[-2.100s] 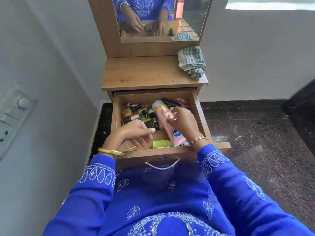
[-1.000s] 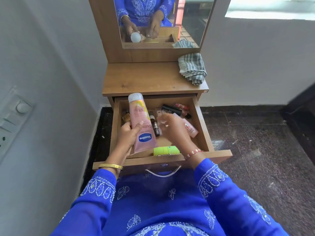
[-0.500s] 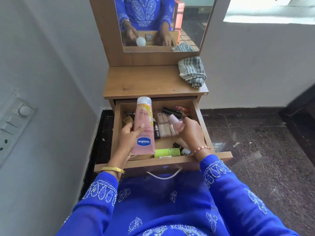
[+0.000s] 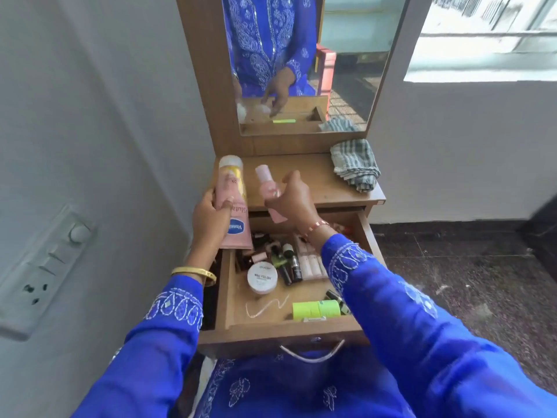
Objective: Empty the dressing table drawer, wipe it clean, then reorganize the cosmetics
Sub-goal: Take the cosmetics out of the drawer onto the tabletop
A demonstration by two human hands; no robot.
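Both hands raised from drawer (image 4: 259,303) to tabletop (image 4: 319,179) | left hand (image 4: 209,218) grips pink tube (image 4: 233,203) | right hand (image 4: 294,200) grips pink bottle (image 4: 268,185)

Lotion tube (image 4: 233,206): we note pink, a yellow band near the cap, a blue logo patch.
Small bottle (image 4: 268,188): pink throughout.
Cloth (image 4: 354,164): grey-green and white check.
Sleeves (image 4: 391,297): we record vivid blue, white embroidery.
Jar (image 4: 262,278): white lid, dark lettering.
Tube in drawer (image 4: 316,309): neon green.
Left bangle (image 4: 194,271): gold.
Dressing table top (image 4: 319,176): mid-brown wood grain.
Floor (image 4: 467,282): dark speckled stone.
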